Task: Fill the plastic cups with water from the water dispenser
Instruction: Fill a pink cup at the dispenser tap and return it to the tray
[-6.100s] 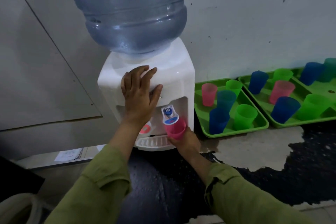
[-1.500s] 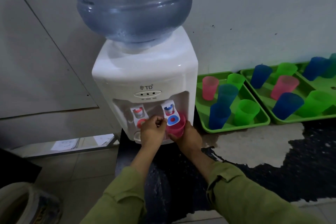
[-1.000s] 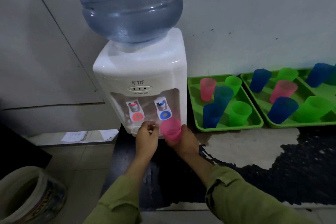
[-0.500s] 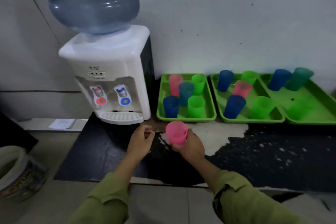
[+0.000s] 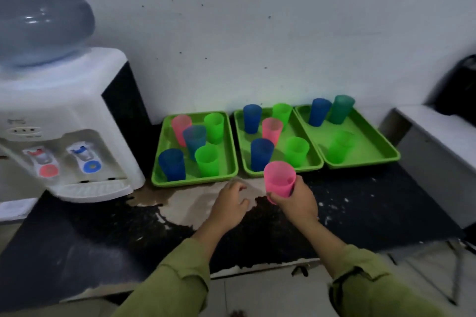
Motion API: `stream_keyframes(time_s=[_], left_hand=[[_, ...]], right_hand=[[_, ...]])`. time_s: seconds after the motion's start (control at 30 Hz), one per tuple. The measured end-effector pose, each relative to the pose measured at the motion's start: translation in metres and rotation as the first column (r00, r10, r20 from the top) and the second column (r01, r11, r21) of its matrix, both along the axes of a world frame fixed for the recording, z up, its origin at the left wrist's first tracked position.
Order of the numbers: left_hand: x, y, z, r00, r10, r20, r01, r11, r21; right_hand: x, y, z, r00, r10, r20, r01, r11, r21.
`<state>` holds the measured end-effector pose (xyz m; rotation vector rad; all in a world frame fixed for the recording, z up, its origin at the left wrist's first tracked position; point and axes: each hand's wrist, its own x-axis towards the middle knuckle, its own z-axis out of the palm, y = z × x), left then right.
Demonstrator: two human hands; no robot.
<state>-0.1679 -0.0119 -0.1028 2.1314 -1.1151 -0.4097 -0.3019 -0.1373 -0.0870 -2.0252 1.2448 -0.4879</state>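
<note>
In the head view, our right hand (image 5: 296,204) grips the pink plastic cup (image 5: 279,180) upright, fingers curled round its lower half, just in front of the middle green tray (image 5: 313,164). Our left hand (image 5: 230,204) hangs beside it above the worn black counter (image 5: 103,226), fingers loosely curled, holding nothing. The water dispenser (image 5: 64,100) stands well apart at the left, beyond the left green tray (image 5: 195,180) of cups.

We found a worn black surface (image 5: 373,208) bearing the water dispenser (image 5: 72,110). Right of the dispenser sat green trays in a row: the nearest tray (image 5: 193,183) just beside it, the middle tray (image 5: 283,174), the farthest tray (image 5: 368,141).
</note>
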Motion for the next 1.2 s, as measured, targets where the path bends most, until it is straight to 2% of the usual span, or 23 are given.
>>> stream_keyframes(time_s=[0.2,0.43,0.77,0.97,1.07,1.2], left_hand=[[-0.008,-0.086,-0.007,0.983,-0.164,0.081,0.163,0.986,0.020],[-0.023,-0.135,-0.038,0.969,-0.207,0.132,0.194,0.975,0.106],[-0.047,-0.155,-0.054,0.963,0.015,0.271,-0.043,0.994,0.097],[-0.075,-0.179,-0.052,0.944,0.186,0.273,-0.246,0.947,0.204],[-0.084,-0.191,-0.050,0.925,0.194,0.326,-0.302,0.895,0.327],[-0.088,-0.198,-0.046,0.931,0.187,0.313,-0.315,0.845,0.432]], right_hand=[[-0.029,-0.068,-0.001,0.989,-0.145,0.025,0.146,0.988,-0.051],[-0.061,-0.134,-0.010,0.964,-0.264,0.015,0.265,0.959,-0.098],[-0.105,-0.224,-0.024,0.909,-0.407,0.092,0.414,0.906,-0.091],[-0.114,-0.291,-0.020,0.933,-0.331,0.143,0.346,0.934,-0.090],[-0.115,-0.323,-0.022,0.958,-0.257,0.124,0.267,0.961,-0.069],[-0.111,-0.348,-0.031,0.984,-0.163,0.068,0.167,0.984,-0.057]])
